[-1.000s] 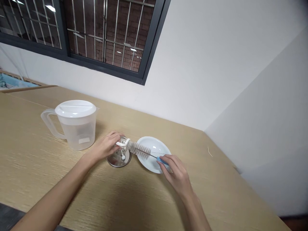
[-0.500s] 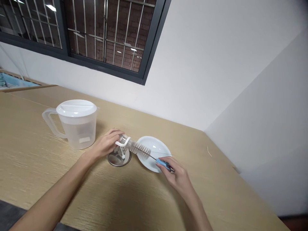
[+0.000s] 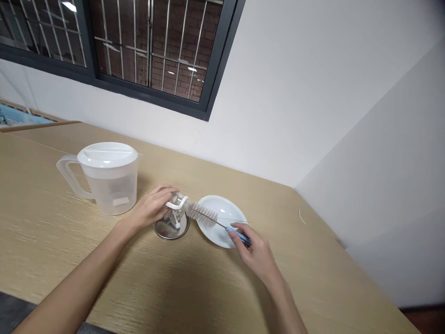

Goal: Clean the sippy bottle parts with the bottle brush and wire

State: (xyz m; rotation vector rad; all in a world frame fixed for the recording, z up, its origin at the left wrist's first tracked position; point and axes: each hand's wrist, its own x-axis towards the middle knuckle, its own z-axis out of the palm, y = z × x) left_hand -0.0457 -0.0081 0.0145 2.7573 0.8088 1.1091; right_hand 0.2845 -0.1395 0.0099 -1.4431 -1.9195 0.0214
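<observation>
At the mouth of a clear vessel (image 3: 178,199) sits a bristled brush (image 3: 205,215), though how deep its tip goes is hard to see. Your left hand (image 3: 156,205) grips the vessel, tilted over a round metal disc (image 3: 164,230); your right hand (image 3: 254,246) pinches the brush's blue handle (image 3: 238,234) above a white plate (image 3: 229,210). You seem to be brushing the neck; another stroke calls for a steady left hold and brush kept in line. Nearby stands a lidded jug (image 3: 114,186).

Left fingers (image 3: 166,190) hold a clear bottle (image 3: 177,200), right fingers (image 3: 244,228) a brush (image 3: 205,215).
</observation>
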